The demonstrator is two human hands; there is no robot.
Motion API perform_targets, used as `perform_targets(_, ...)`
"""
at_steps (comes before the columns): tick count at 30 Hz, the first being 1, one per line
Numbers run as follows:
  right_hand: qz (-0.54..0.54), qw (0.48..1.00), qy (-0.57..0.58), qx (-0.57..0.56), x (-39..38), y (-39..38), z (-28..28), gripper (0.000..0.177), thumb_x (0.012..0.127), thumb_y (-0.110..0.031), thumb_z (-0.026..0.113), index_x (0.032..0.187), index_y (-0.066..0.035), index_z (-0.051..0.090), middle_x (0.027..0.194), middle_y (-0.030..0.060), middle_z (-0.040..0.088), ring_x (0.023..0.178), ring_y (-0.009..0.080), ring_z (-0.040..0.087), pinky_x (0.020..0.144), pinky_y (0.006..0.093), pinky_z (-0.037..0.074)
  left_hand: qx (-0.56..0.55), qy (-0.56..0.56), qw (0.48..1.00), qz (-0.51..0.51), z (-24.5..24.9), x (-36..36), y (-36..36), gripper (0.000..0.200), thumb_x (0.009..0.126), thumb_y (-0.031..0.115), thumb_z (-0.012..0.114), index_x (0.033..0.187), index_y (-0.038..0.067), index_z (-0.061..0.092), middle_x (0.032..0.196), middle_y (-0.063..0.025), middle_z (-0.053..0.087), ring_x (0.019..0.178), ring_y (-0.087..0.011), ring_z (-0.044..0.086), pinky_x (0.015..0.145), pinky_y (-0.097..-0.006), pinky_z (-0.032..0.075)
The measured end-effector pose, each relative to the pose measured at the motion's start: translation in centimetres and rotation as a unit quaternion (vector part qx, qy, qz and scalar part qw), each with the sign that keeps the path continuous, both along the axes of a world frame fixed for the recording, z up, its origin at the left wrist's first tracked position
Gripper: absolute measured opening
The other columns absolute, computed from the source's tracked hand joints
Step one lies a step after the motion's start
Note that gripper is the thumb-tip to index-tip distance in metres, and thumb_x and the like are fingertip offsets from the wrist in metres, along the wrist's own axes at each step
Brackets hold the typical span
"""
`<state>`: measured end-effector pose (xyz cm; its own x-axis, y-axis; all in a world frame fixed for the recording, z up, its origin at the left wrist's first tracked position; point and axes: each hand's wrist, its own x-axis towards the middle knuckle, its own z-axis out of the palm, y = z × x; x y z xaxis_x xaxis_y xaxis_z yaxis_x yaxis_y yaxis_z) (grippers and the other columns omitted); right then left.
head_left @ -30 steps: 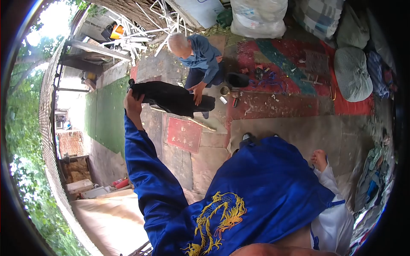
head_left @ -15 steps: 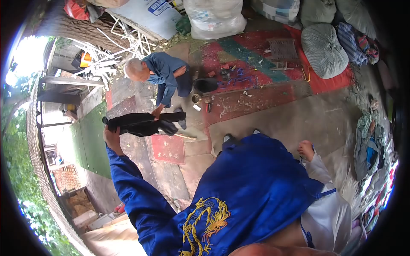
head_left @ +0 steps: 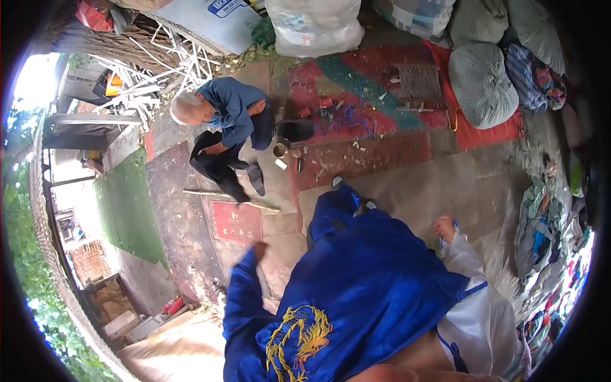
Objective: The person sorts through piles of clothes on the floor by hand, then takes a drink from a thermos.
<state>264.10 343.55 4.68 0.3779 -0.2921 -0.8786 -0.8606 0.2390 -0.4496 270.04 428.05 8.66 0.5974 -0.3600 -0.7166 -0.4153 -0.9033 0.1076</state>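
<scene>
My left hand (head_left: 259,252) hangs below the blue sleeve, near the red mat (head_left: 237,221); it is dark and blurred, and its fingers are hard to make out. My right hand (head_left: 445,228), at the white sleeve's cuff, has its fingers curled in, with no object visible in them. The blue garment (head_left: 375,274) with a yellow dragon covers my body. Across from me, a seated person (head_left: 232,114) in a blue-grey shirt holds a black cloth (head_left: 219,167), apart from my hands.
A thin stick (head_left: 264,207) lies by the red mat. Near the person are a black shoe-like item (head_left: 295,130) and a small tin (head_left: 280,150). Stuffed sacks (head_left: 482,86) line the back. Piled clothes (head_left: 538,216) are at the right, white strips (head_left: 181,67) at the upper left.
My left hand has let go of the black cloth and moved back towards my body. The cloth is now gathered at the other person. My right hand has shifted slightly.
</scene>
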Motion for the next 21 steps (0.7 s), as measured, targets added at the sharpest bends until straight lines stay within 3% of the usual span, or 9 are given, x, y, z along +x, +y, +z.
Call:
perform_targets(2,0.025,1.000,0.016,-0.003,3.3,1.2,2.0,0.010,0.086,-0.009,0.061,0.094,-0.002,0.062,0.072,0.0090,0.062,0.057,0.0179,0.060,0.046,0.0299,0.045,-0.112,0.063,0.991,-0.031,-4.0,-4.8,-5.3,0.025,0.091,0.013,0.055,0.110,0.005,0.069,0.088,-0.0152,0.072,0.085,-0.0274,0.069,0.078,-0.0436,0.053)
perform_targets(3,0.061,0.998,-0.020,-0.027,4.7,1.3,1.4,0.009,0.085,-0.009,0.061,0.091,-0.002,0.063,0.071,0.0081,0.062,0.057,0.0176,0.060,0.048,0.0297,0.045,-0.175,0.153,0.941,0.246,-2.6,-5.2,-8.8,0.024,0.090,0.016,0.058,0.109,0.005,0.069,0.085,-0.0128,0.071,0.081,-0.0239,0.068,0.073,-0.0420,0.052)
perform_targets(5,0.149,0.983,-0.080,-0.070,6.9,1.3,0.0,0.007,0.083,-0.009,0.063,0.084,-0.002,0.065,0.068,0.0063,0.062,0.059,0.0171,0.060,0.052,0.0294,0.046,-0.250,0.244,0.785,0.512,-0.1,-5.9,-12.7,0.024,0.090,0.019,0.063,0.108,0.004,0.070,0.082,-0.0097,0.070,0.078,-0.0198,0.066,0.068,-0.0400,0.050)
perform_targets(8,0.321,0.912,-0.148,-0.207,13.1,2.5,1.8,0.006,0.078,-0.006,0.066,0.078,0.000,0.069,0.068,0.0047,0.064,0.061,0.0175,0.060,0.057,0.0293,0.047,-0.341,0.240,0.736,0.534,-1.1,-2.7,-14.1,0.026,0.091,0.021,0.064,0.110,0.004,0.069,0.080,-0.0072,0.068,0.076,-0.0179,0.064,0.067,-0.0387,0.049)
perform_targets(11,0.322,0.913,-0.127,-0.218,20.8,4.0,1.4,0.007,0.073,-0.004,0.068,0.078,0.000,0.071,0.068,0.0045,0.065,0.061,0.0182,0.059,0.058,0.0313,0.047,-0.411,0.191,0.670,0.588,-1.0,-0.5,-13.4,0.028,0.091,0.024,0.066,0.111,0.003,0.069,0.078,-0.0047,0.067,0.074,-0.0160,0.061,0.066,-0.0374,0.048)
perform_targets(14,0.361,0.907,-0.069,-0.206,29.6,4.7,1.5,0.016,0.070,-0.014,0.075,0.080,-0.002,0.072,0.079,0.0092,0.070,0.078,0.0231,0.065,0.073,0.0358,0.051,-0.321,0.046,0.570,0.755,3.7,5.1,-14.9,0.022,0.094,0.024,0.065,0.104,0.004,0.068,0.087,-0.0021,0.067,0.079,-0.0112,0.058,0.070,-0.0294,0.046)
perform_targets(17,0.547,0.799,-0.141,-0.209,39.5,4.8,-0.7,0.022,0.068,-0.016,0.079,0.078,-0.002,0.065,0.075,0.0074,0.062,0.074,0.0186,0.059,0.067,0.0337,0.047,-0.360,0.038,0.487,0.795,6.5,7.2,-16.3,0.022,0.096,0.026,0.063,0.101,0.005,0.067,0.093,-0.0029,0.068,0.084,-0.0106,0.060,0.074,-0.0284,0.047)
perform_targets(20,0.558,0.803,-0.137,-0.158,48.5,5.0,-7.3,0.035,0.072,-0.017,0.078,0.096,-0.007,0.055,0.090,0.0085,0.053,0.088,0.0189,0.053,0.075,0.0358,0.047,-0.357,0.002,0.356,0.864,6.4,4.3,-21.5,0.024,0.099,0.029,0.062,0.102,0.005,0.066,0.091,-0.0036,0.067,0.082,-0.0122,0.061,0.075,-0.0296,0.049)
perform_targets(21,0.648,0.730,-0.049,-0.211,52.4,5.3,-10.6,0.043,0.073,-0.021,0.076,0.106,-0.004,0.057,0.097,0.0117,0.057,0.095,0.0218,0.057,0.079,0.0379,0.047,-0.340,0.011,0.306,0.889,6.3,2.8,-24.0,0.024,0.098,0.029,0.063,0.102,0.005,0.065,0.090,-0.0043,0.067,0.079,-0.0129,0.060,0.073,-0.0303,0.049)
